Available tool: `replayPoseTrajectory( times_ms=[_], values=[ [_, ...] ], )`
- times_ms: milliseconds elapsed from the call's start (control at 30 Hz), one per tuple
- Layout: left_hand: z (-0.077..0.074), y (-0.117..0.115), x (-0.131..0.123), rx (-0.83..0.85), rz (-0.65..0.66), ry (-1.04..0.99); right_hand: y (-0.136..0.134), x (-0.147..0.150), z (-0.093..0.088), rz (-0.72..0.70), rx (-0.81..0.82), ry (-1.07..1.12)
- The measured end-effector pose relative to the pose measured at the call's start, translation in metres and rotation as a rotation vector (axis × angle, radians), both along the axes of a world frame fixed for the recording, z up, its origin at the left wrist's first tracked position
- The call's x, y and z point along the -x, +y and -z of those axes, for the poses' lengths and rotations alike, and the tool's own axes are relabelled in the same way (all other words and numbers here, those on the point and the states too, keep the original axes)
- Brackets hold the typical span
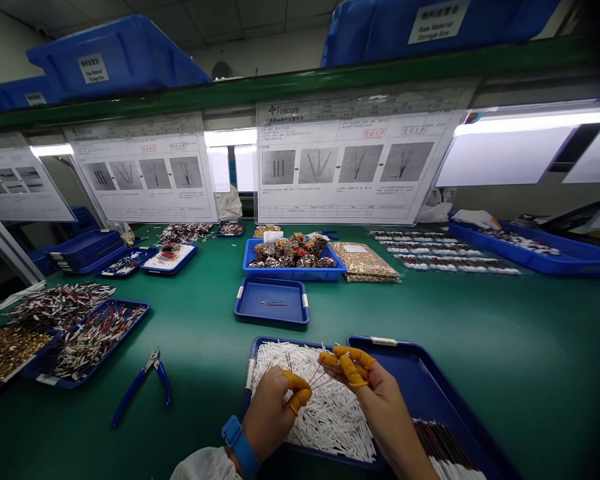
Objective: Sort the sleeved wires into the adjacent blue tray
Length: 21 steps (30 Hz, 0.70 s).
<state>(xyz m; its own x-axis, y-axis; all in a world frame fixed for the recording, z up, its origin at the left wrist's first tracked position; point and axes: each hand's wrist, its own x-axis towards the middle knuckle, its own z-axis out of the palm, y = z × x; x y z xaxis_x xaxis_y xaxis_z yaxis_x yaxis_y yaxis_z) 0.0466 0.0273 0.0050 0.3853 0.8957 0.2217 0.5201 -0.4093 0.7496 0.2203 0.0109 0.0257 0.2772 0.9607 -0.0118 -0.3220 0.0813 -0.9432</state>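
Note:
Both hands are over a blue tray [253, 383] heaped with short white tubes [325, 413]. My left hand [275, 403], yellow covers on thumb and forefinger, pinches thin wires [316, 377]. On the right, my right hand [363, 373] has yellow covers on several fingers and is closed around the other end of those wires, near a small white piece. Its fingertips partly hide what they hold. Beside the right forearm lies a larger blue tray [405, 373] with a row of dark wires with white ends [445, 447].
Blue-handled cutters [153, 373] lie left of the tubes. A small blue tray [273, 300] with a few wires sits ahead, behind it a blue bin [295, 272] of bundled parts. At left are trays of gold parts [13, 353] and wire pieces [95, 337]. Instruction sheets [350, 193] hang above.

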Motion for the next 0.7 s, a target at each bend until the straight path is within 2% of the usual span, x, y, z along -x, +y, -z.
replayPoseTrajectory(
  times_ms=[700],
  values=[
    [-0.004,-0.0028,-0.0008,0.007,0.01,0.013,0.0021,0.0014,0.0054,0.03,0.009,-0.003]
  ],
)
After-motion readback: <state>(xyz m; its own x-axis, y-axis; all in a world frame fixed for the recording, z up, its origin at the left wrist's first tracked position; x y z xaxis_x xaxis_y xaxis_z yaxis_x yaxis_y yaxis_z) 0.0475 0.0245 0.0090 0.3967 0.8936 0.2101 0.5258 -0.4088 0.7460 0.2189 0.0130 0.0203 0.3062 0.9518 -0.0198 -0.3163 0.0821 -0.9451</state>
